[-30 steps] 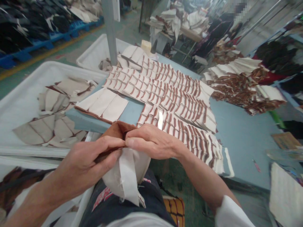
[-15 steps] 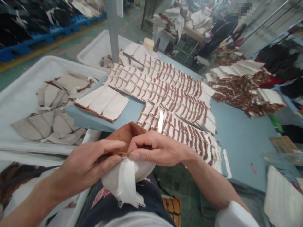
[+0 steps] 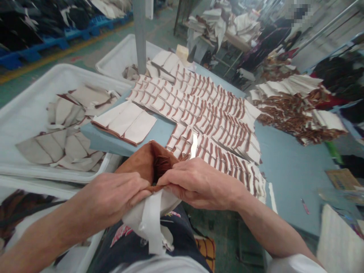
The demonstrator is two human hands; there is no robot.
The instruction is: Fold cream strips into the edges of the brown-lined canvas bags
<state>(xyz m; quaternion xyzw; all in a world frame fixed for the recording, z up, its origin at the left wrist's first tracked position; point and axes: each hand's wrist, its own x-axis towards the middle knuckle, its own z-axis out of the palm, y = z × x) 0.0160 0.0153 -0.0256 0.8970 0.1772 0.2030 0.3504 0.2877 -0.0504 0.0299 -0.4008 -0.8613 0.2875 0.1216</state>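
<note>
Between my hands, above my lap, is a folded fabric piece (image 3: 136,161), brown and suede-like on one face and off-white on the other. A white strip (image 3: 152,223) hangs from its near edge. My left hand (image 3: 119,193) pinches that edge from the left, fingers closed. My right hand (image 3: 193,182) grips the same edge just to the right, its thumb and fingers pressed together. The brown side bulges up beyond my fingers and opens into a dark fold. What the fingertips cover is hidden.
A blue table (image 3: 287,170) bears overlapping rows of off-white pieces with brown edges (image 3: 199,110). White bins (image 3: 61,70) with fabric pieces stand at the left. A grey post (image 3: 140,38) rises beyond the table, and a fabric stack (image 3: 287,98) sits at the right.
My hands have drawn closer along the edge, and the left fingers have closed down on it. The brown side has opened upward, showing more of its dark inside.
</note>
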